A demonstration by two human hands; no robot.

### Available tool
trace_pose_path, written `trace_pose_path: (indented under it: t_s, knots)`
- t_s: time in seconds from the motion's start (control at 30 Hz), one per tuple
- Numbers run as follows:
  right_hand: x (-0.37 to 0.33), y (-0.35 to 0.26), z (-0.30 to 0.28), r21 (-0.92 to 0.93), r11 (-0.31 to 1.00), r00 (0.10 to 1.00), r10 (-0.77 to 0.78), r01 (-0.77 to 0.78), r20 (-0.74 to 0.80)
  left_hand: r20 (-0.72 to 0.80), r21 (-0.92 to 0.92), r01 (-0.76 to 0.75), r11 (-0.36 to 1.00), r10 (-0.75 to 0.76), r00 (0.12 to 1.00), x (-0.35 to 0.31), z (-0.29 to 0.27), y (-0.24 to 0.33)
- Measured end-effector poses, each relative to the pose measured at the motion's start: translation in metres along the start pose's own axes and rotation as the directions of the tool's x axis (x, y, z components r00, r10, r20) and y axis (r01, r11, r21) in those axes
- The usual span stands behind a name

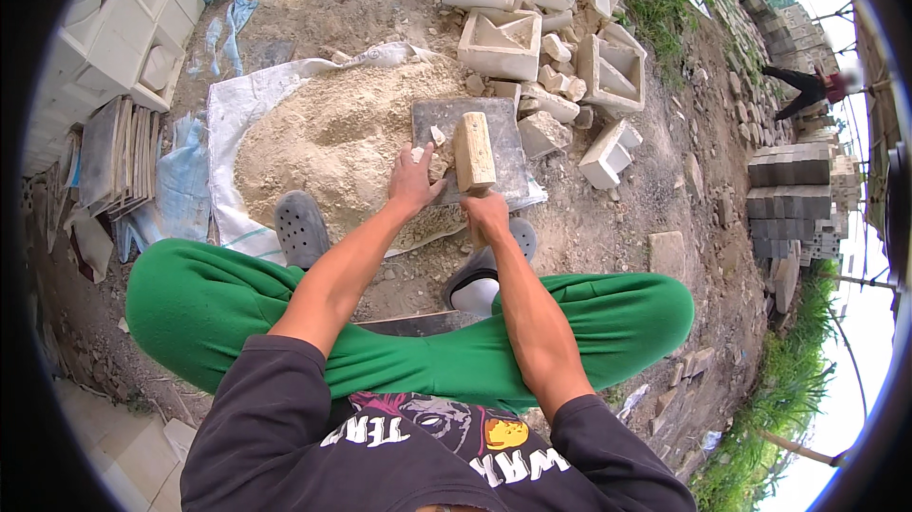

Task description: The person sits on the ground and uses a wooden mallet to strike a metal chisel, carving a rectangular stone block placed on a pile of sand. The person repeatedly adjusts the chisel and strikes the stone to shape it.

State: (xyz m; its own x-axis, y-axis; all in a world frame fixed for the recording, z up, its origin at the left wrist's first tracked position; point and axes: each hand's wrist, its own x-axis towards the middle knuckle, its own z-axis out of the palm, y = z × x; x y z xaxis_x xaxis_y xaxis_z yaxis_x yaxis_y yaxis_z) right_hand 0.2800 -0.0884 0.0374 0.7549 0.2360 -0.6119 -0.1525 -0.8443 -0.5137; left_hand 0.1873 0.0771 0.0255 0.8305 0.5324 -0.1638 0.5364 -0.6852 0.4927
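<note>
My right hand (486,213) is closed round the handle of a wooden mallet (474,153), its thick block-shaped head raised over a dark flat slab (503,123). To its left, my left hand (415,181) rests at the slab's edge, fingers and thumb around a pale broken chunk (437,167), partly hidden by the fingers. A smaller white fragment (438,135) lies on the slab just beyond. Beside the left hand, a broad heap of sandy crushed material (323,142) covers a white woven sack (225,180).
Broken hollow blocks (499,47) and rubble are piled beyond the slab at right. Stacked thin boards (119,156) and pale moulded blocks (142,28) stand at left. My grey clogs (302,227) flank the work spot. Far right, a person (807,89) is near stacked grey blocks (788,189).
</note>
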Motion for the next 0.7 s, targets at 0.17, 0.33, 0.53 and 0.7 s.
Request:
trace_pose_path:
  t_s: [0.17, 0.33, 0.53, 0.7]
  knots:
    - [-0.019, -0.014, -0.01, 0.075, 0.992, 0.991, -0.097, 0.104, -0.096, 0.061, -0.07, 0.081, 0.994, -0.077, 0.995, 0.0, -0.001, 0.002]
    - [-0.037, -0.01, -0.005, -0.169, 0.975, 0.982, -0.162, 0.144, -0.099, 0.042, -0.084, 0.09, 0.992, -0.086, 0.995, -0.001, 0.004, -0.001]
    - [-0.036, -0.016, -0.014, -0.134, 0.982, 0.986, -0.146, 0.135, -0.077, 0.094, -0.067, 0.056, 0.996, -0.05, 0.994, -0.003, -0.004, 0.0]
    - [-0.043, -0.015, -0.013, -0.122, 0.964, 0.966, -0.247, 0.237, -0.077, -0.054, -0.145, 0.029, 0.989, -0.037, 0.998, -0.002, 0.012, -0.015]
